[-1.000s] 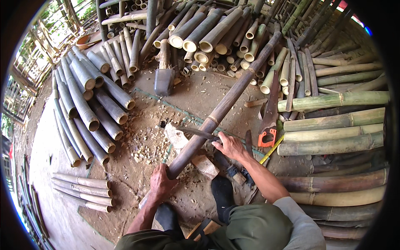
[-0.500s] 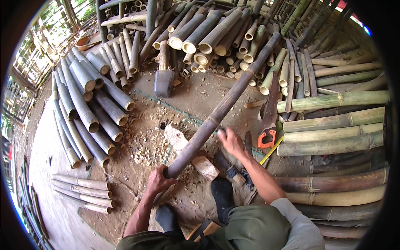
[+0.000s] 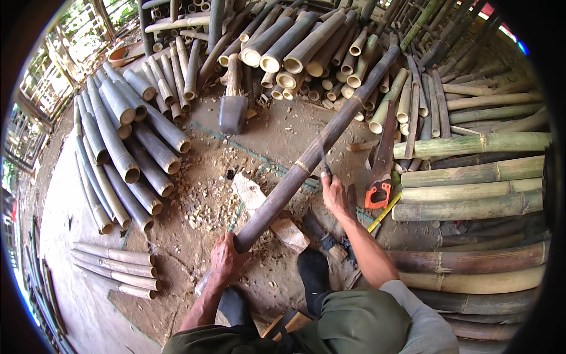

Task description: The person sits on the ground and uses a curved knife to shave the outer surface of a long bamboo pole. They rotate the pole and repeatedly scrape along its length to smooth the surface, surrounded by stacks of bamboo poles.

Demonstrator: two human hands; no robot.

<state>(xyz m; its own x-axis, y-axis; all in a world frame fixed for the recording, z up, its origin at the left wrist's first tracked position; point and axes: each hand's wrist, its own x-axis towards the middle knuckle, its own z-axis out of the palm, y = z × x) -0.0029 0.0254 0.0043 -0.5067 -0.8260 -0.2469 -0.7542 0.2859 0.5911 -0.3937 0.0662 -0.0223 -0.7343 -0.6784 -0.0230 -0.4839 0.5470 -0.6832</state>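
Head view: the left hand [image 3: 227, 257] gripped a bamboo pole [image 3: 278, 202], while the right hand [image 3: 334, 194], farther forward, clasped a knife [image 3: 325, 165].

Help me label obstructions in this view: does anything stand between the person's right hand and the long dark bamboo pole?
Only the knife that the right hand holds, overlapping the pole in view; contact is unclear. Nothing else visible intervenes: the pale wooden block lies beneath the pole.
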